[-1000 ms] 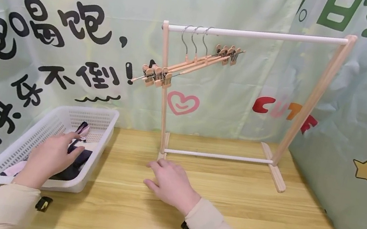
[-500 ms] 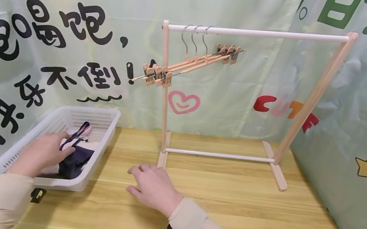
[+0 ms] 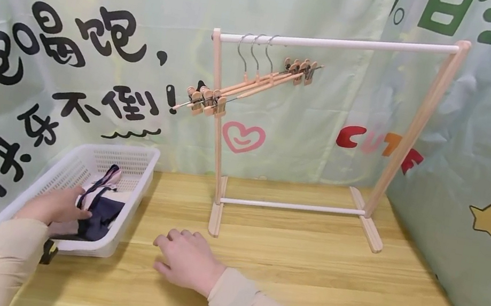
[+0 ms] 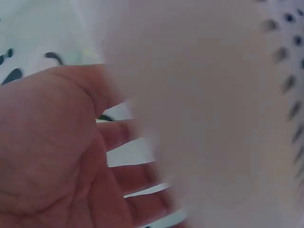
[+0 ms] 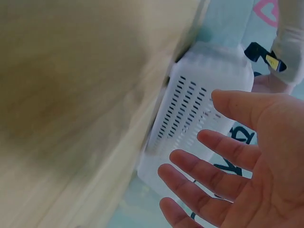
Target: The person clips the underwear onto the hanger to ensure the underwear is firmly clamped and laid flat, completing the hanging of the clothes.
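Note:
In the head view, my left hand (image 3: 52,206) is inside a white perforated basket (image 3: 149,180), over folded clothes (image 3: 103,217) in dark navy, white and pale pink. Its thumb and fingers are spread loosely beside the dark cloth; whether the fingertips touch it is hard to see. The basket's blurred wall hides those fingertips in the left wrist view, where the palm (image 4: 57,152) shows. My right hand (image 3: 190,260) hovers above the table, right of the basket, holding nothing. Its fingers are spread and slightly bent in the right wrist view.
A wooden garment rack (image 3: 412,132) with a white top rail (image 3: 342,43) stands at the back of the table (image 3: 294,269). Three clip hangers (image 3: 257,85) hang near its left end. Printed cloth (image 3: 307,131) encloses the back and sides.
My left hand has drawn back slightly left within the basket, showing more of the clothes. The right hand has moved left and nearer, towards the basket.

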The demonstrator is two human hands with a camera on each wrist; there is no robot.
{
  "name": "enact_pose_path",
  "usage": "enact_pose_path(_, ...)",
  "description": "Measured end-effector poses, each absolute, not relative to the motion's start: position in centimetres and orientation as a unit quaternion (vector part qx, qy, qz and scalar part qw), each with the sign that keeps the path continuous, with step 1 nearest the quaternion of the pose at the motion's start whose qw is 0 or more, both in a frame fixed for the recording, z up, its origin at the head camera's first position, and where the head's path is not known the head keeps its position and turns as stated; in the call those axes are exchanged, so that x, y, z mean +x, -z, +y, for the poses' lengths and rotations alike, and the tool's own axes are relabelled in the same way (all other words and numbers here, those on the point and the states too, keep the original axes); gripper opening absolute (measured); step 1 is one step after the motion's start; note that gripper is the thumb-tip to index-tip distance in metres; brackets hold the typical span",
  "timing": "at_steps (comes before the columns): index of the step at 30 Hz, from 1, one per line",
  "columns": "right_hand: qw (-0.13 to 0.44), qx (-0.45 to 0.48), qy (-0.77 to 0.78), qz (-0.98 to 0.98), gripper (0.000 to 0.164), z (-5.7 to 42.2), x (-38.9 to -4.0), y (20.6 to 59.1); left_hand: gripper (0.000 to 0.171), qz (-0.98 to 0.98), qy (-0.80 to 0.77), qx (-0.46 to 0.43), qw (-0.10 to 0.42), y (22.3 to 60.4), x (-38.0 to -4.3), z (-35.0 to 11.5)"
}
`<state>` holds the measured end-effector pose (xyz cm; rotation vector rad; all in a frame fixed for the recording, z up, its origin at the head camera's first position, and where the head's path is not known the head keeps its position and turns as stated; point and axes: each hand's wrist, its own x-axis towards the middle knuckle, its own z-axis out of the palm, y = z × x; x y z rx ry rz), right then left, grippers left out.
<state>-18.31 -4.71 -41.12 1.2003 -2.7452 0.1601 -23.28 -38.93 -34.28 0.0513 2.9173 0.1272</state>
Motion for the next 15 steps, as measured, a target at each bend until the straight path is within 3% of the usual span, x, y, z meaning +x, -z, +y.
enact_pose_path(10,0.069,0.413,-0.039,-0.907,0.041,-5.9,-17.8,41.9,0.072,0.986,-0.035,0.027,0.159,35.6,-23.3,-39.0)
enact_pose_path(15,0.067,0.411,-0.041,-0.908,0.041,-6.0,-17.7,41.9,0.049,0.984,-0.051,0.041,0.163,36.2,-23.7,-39.2)
